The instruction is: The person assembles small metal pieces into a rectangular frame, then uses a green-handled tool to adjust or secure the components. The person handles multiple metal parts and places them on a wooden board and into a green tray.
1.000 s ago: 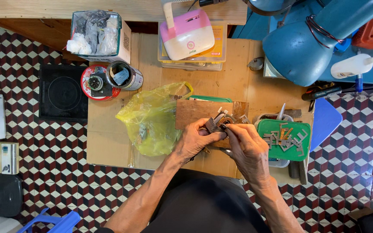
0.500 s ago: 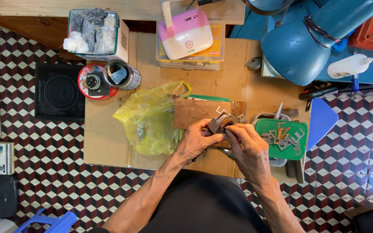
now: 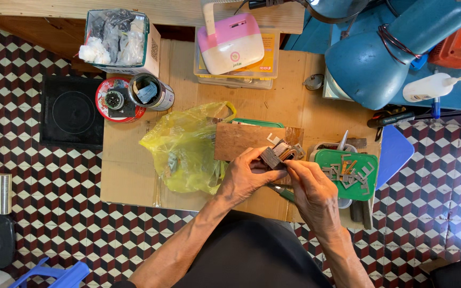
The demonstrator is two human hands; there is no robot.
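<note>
Both my hands meet over a small brown block with metal plates, a transformer-like core [image 3: 278, 154], above a wooden board [image 3: 241, 140]. My left hand [image 3: 244, 178] grips the block from the left and below. From the right, the fingers of my right hand [image 3: 313, 189] pinch its metal edge. A green-handled tool [image 3: 282, 193] lies under my hands. A green lid [image 3: 350, 173] with several loose grey metal laminations sits just right of my right hand.
A yellow plastic bag [image 3: 185, 146] lies left of the board on a cardboard-covered table [image 3: 129, 170]. Behind it are a red tin and a can [image 3: 150, 92], a box of bags [image 3: 118, 40], a pink-and-white device [image 3: 230, 42] and a blue lamp [image 3: 380, 58]. A black cooktop [image 3: 70, 112] sits on the floor.
The hands stay on the block with only small finger shifts. The view has drifted slightly.
</note>
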